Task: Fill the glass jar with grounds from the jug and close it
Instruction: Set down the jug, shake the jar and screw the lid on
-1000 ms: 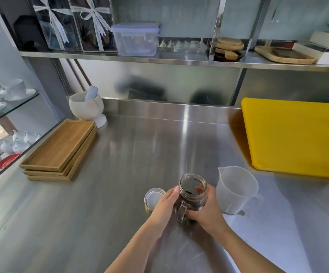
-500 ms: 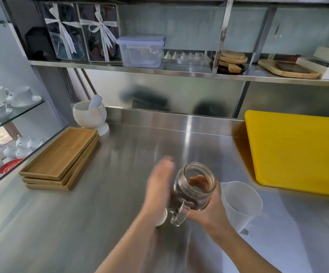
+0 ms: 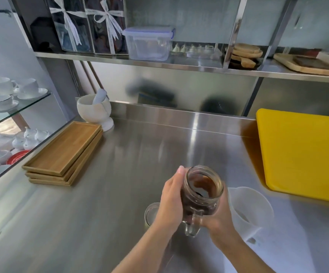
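Note:
A handled glass jar (image 3: 202, 192) with dark grounds inside is lifted off the steel counter and tilted, its mouth open. My right hand (image 3: 219, 219) grips it from below and behind. My left hand (image 3: 171, 200) lies flat against the jar's left side, fingers together. The jar's lid (image 3: 151, 213) lies on the counter just left of my left hand, partly hidden by it. The translucent plastic jug (image 3: 250, 207) stands right of the jar with only a trace of grounds at its bottom.
A yellow cutting board (image 3: 301, 154) lies at the right. Stacked wooden trays (image 3: 65, 152) and a white mortar with pestle (image 3: 94, 109) sit at the back left. A glass shelf of cups (image 3: 6, 95) is at the far left, a steel shelf (image 3: 179, 64) overhead.
The jar was lifted from the counter and tilted. My left hand swung away from it, then came back against its left side. The view has shifted downward.

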Demonstrator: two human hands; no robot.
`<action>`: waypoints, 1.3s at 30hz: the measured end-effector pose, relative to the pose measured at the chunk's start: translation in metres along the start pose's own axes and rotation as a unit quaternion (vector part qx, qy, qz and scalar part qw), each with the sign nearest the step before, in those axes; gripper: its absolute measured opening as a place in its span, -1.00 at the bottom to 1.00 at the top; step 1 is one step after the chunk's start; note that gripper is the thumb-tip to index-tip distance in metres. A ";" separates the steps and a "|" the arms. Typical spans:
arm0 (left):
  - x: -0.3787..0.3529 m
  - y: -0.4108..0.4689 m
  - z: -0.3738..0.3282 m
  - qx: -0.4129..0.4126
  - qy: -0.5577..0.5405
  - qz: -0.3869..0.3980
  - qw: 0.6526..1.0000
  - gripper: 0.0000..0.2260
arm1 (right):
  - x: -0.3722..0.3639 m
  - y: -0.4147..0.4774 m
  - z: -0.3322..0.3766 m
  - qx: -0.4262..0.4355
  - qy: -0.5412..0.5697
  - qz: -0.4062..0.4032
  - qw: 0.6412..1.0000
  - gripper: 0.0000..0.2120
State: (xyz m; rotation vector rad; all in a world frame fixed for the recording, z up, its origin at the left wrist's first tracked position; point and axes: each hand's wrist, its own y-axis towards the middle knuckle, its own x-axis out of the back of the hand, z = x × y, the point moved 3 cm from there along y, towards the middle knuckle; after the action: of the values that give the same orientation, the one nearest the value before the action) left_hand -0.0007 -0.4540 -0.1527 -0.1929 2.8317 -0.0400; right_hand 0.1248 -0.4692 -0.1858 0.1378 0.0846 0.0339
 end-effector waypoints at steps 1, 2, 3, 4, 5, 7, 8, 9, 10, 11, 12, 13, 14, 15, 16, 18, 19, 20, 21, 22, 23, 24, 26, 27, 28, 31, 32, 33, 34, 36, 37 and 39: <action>-0.011 -0.008 0.007 0.017 0.023 0.056 0.998 -0.70 | -0.001 -0.001 0.000 -0.007 0.019 -0.003 1.000 -0.07; -0.014 -0.009 0.012 0.020 0.030 0.074 0.997 -0.64 | -0.002 -0.002 0.002 -0.009 0.028 -0.006 1.000 -0.09; -0.008 -0.005 0.013 0.015 0.026 0.054 0.998 -0.60 | -0.001 -0.002 0.004 -0.009 0.030 -0.008 0.999 -0.11; 0.004 0.004 0.012 0.005 0.015 0.011 1.000 -0.60 | 0.000 -0.003 0.008 -0.010 0.032 -0.008 0.999 -0.12; 0.019 0.013 0.009 0.001 0.002 -0.044 0.999 -0.65 | 0.002 -0.004 0.012 -0.013 0.041 -0.007 0.999 -0.13; 0.044 0.025 0.003 -0.023 -0.041 -0.134 0.990 -0.68 | 0.005 -0.004 0.019 -0.014 0.057 0.003 0.998 -0.16; 0.052 0.026 0.002 -0.037 -0.051 -0.171 0.983 -0.68 | 0.007 -0.004 0.021 -0.011 0.053 0.003 0.999 -0.18; 0.051 0.025 0.004 -0.034 -0.056 -0.190 0.980 -0.68 | 0.008 -0.003 0.020 -0.012 0.045 0.002 0.999 -0.21; 0.042 0.022 0.008 -0.014 -0.061 -0.180 0.982 -0.68 | 0.008 -0.002 0.018 -0.015 0.045 0.004 0.999 -0.23; 0.026 0.016 0.014 0.016 -0.060 -0.140 0.988 -0.67 | 0.009 -0.001 0.013 -0.025 0.039 0.000 0.999 -0.25; 0.007 0.007 0.022 0.059 -0.061 -0.088 0.993 -0.65 | 0.008 -0.001 0.008 -0.034 0.027 0.000 0.999 -0.24; -0.010 -0.002 0.029 0.100 -0.070 -0.045 0.992 -0.63 | 0.008 0.000 0.005 -0.042 0.014 0.001 0.999 -0.23; -0.020 -0.011 0.035 0.126 -0.076 -0.025 0.989 -0.62 | 0.008 -0.001 0.003 -0.048 0.008 0.004 0.999 -0.22; -0.023 -0.016 0.038 0.146 -0.079 -0.019 0.986 -0.62 | 0.008 -0.001 0.001 -0.051 0.003 0.007 0.999 -0.23; -0.021 -0.017 0.041 0.168 -0.086 -0.021 0.982 -0.59 | 0.009 -0.002 0.000 -0.055 -0.006 0.015 0.998 -0.25; -0.013 -0.014 0.045 0.231 -0.103 -0.004 0.967 -0.53 | 0.011 -0.004 0.003 -0.059 -0.025 0.033 0.997 -0.28; -0.011 -0.013 0.047 0.261 -0.104 0.016 0.959 -0.53 | 0.010 -0.005 0.003 -0.061 -0.029 0.040 0.997 -0.28; -0.010 -0.012 0.050 0.290 -0.102 0.037 0.951 -0.53 | 0.009 -0.006 0.003 -0.061 -0.033 0.045 0.997 -0.28; -0.009 -0.012 0.052 0.313 -0.102 0.059 0.942 -0.54 | 0.008 -0.007 0.003 -0.060 -0.039 0.046 0.996 -0.28; -0.008 -0.012 0.050 0.328 -0.103 0.075 0.936 -0.56 | 0.007 -0.007 0.003 -0.061 -0.042 0.051 0.996 -0.27; -0.007 -0.012 0.048 0.338 -0.110 0.088 0.931 -0.57 | 0.005 -0.007 0.003 -0.064 -0.043 0.059 0.995 -0.27; -0.005 -0.011 0.047 0.348 -0.120 0.090 0.925 -0.57 | 0.004 -0.006 0.003 -0.071 -0.047 0.079 0.993 -0.25; 0.000 -0.011 0.044 0.370 -0.142 0.095 0.913 -0.54 | 0.004 -0.001 0.010 -0.090 -0.070 0.164 0.980 -0.19; 0.001 -0.011 0.042 0.374 -0.157 0.095 0.909 -0.52 | 0.008 0.002 0.014 -0.108 -0.099 0.219 0.965 -0.16; 0.003 -0.012 0.040 0.373 -0.176 0.096 0.906 -0.51 | 0.014 0.006 0.019 -0.128 -0.138 0.265 0.946 -0.15; 0.012 -0.008 0.038 0.355 -0.224 0.074 0.905 -0.59 | 0.034 0.023 0.050 -0.118 -0.222 0.244 0.937 -0.34; 0.016 -0.005 0.038 0.346 -0.229 0.060 0.908 -0.62 | 0.039 0.027 0.064 -0.084 -0.208 0.167 0.960 -0.46; 0.020 -0.002 0.039 0.333 -0.231 0.043 0.913 -0.63 | 0.045 0.029 0.074 -0.039 -0.181 0.058 0.981 -0.56; 0.022 0.000 0.039 0.319 -0.230 0.028 0.919 -0.63 | 0.050 0.027 0.079 0.016 -0.144 -0.060 0.988 -0.62; 0.016 0.001 0.039 0.302 -0.228 0.006 0.926 -0.60 | 0.041 0.020 0.069 0.060 -0.084 -0.193 0.976 -0.58; 0.011 0.000 0.039 0.296 -0.222 0.002 0.929 -0.58 | 0.026 0.015 0.057 0.041 -0.064 -0.191 0.979 -0.58; -0.002 -0.005 0.040 0.291 -0.223 0.025 0.930 -0.55 | -0.007 0.003 0.032 0.001 -0.060 -0.118 0.991 -0.61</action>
State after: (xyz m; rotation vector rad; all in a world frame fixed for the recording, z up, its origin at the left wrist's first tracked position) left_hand 0.0133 -0.4586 -0.1901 0.0075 2.2488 -0.7190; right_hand 0.1201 -0.4710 -0.1534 0.1299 -0.0194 -0.2095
